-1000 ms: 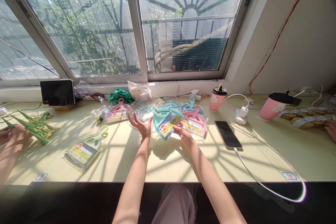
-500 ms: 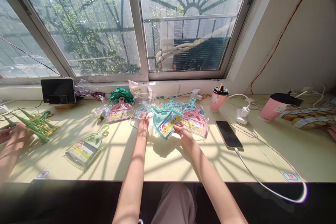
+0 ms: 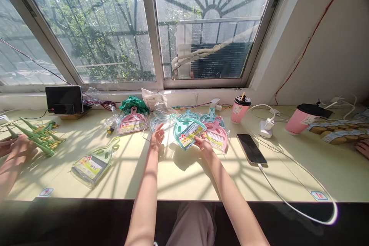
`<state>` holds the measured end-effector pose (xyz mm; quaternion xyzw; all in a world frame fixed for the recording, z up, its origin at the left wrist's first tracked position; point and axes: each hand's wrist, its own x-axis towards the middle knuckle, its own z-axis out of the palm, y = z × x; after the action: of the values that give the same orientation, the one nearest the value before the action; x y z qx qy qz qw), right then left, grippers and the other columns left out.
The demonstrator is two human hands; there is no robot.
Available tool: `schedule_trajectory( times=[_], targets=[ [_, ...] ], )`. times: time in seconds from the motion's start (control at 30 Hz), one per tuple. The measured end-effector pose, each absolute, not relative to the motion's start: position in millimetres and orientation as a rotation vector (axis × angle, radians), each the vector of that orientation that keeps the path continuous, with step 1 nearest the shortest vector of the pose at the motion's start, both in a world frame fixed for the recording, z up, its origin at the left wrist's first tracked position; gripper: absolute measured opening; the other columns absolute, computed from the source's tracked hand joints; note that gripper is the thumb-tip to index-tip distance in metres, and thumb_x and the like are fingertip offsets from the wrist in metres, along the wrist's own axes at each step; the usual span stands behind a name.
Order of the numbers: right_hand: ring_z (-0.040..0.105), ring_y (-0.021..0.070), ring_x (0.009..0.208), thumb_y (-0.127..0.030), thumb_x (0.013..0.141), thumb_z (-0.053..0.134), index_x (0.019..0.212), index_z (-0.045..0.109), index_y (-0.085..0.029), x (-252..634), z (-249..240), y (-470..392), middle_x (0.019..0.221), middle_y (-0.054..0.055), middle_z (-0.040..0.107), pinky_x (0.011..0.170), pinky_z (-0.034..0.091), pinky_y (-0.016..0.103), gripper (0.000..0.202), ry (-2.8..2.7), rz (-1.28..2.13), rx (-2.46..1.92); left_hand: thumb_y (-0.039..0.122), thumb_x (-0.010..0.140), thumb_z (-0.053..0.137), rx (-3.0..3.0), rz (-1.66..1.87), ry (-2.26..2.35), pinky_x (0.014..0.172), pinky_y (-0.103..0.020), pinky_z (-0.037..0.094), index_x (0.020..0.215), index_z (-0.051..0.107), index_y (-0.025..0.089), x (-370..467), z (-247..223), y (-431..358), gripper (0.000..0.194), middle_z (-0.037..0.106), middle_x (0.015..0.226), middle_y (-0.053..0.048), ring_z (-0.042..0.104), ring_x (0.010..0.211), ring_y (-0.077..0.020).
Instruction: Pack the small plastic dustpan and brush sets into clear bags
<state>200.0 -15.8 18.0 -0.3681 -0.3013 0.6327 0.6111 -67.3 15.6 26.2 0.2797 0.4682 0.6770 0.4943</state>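
Observation:
A teal mini dustpan with a brush and a printed card (image 3: 186, 132) is pinched at its lower right edge by my right hand (image 3: 203, 143), raised a little over the table with its handle towards the upper left. My left hand (image 3: 157, 139) is apart from it on the left, fingers spread and nothing in them. Behind it lies a clear-wrapped teal set (image 3: 158, 118). Past the held dustpan are more teal sets (image 3: 211, 114) and a pink dustpan set (image 3: 216, 133). Another pink dustpan set (image 3: 133, 122) lies left of my left hand.
A wrapped green dustpan set (image 3: 93, 163) lies at left front. On the right are a phone (image 3: 251, 148) on a white cable, a charger (image 3: 266, 127) and pink cups (image 3: 240, 109). At far left, another person's hands hold green plastic parts (image 3: 40, 138). A person's hand (image 3: 362, 148) shows at far right.
The teal dustpan set has shifted slightly right and turned a little in my right hand. My left hand has drawn slightly left, away from it. Another person's hand has appeared at far right.

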Motion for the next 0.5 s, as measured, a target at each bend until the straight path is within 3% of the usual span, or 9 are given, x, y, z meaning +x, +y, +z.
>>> schedule_trajectory(
  times=[0.1, 0.2, 0.3, 0.4, 0.5],
  targets=[
    [0.094, 0.0424, 0.123, -0.029, 0.069, 0.11, 0.143, 0.083, -0.035, 202, 17, -16, 0.126, 0.007, 0.096, 0.104, 0.081, 0.059, 0.079, -0.698, 1.496, -0.829, 0.035, 0.092, 0.072, 0.695, 1.628, 1.223, 0.091, -0.032, 0.071, 0.128, 0.089, 0.025, -66, 26, 14, 0.041, 0.09, 0.118, -0.01, 0.087, 0.116, -0.0248],
    [0.093, 0.0427, 0.126, -0.028, 0.071, 0.108, 0.144, 0.083, -0.037, 203, 19, -19, 0.123, 0.008, 0.096, 0.104, 0.08, 0.058, 0.078, -0.748, 1.541, -0.838, 0.035, 0.099, 0.065, 0.688, 1.639, 1.169, 0.114, -0.041, 0.071, 0.119, 0.083, 0.026, -64, 28, 12, 0.028, 0.087, 0.149, -0.016, 0.08, 0.151, -0.029],
    [0.092, 0.0436, 0.13, -0.035, 0.069, 0.107, 0.145, 0.082, -0.038, 204, 23, -22, 0.122, 0.009, 0.095, 0.11, 0.078, 0.061, 0.08, -0.869, 1.582, -0.862, 0.033, 0.097, 0.075, 0.568, 1.65, 1.014, 0.114, -0.041, 0.072, 0.122, 0.077, 0.026, -63, 32, 9, 0.026, 0.083, 0.156, -0.018, 0.083, 0.144, -0.0288],
    [0.09, 0.0471, 0.132, -0.044, 0.065, 0.109, 0.145, 0.082, -0.037, 207, 24, -22, 0.125, 0.011, 0.094, 0.119, 0.073, 0.067, 0.084, -0.988, 1.602, -0.877, 0.029, 0.09, 0.085, 0.48, 1.652, 0.894, 0.106, -0.037, 0.073, 0.135, 0.076, 0.024, -63, 32, 6, 0.047, 0.087, 0.152, -0.018, 0.087, 0.129, -0.0286],
    [0.09, 0.0483, 0.131, -0.049, 0.064, 0.11, 0.143, 0.082, -0.037, 209, 21, -20, 0.124, 0.011, 0.094, 0.122, 0.071, 0.07, 0.085, -1.035, 1.597, -0.859, 0.028, 0.087, 0.089, 0.485, 1.631, 0.813, 0.109, -0.041, 0.072, 0.146, 0.079, 0.025, -62, 30, 3, 0.059, 0.091, 0.147, -0.015, 0.087, 0.137, -0.035]
  ],
)
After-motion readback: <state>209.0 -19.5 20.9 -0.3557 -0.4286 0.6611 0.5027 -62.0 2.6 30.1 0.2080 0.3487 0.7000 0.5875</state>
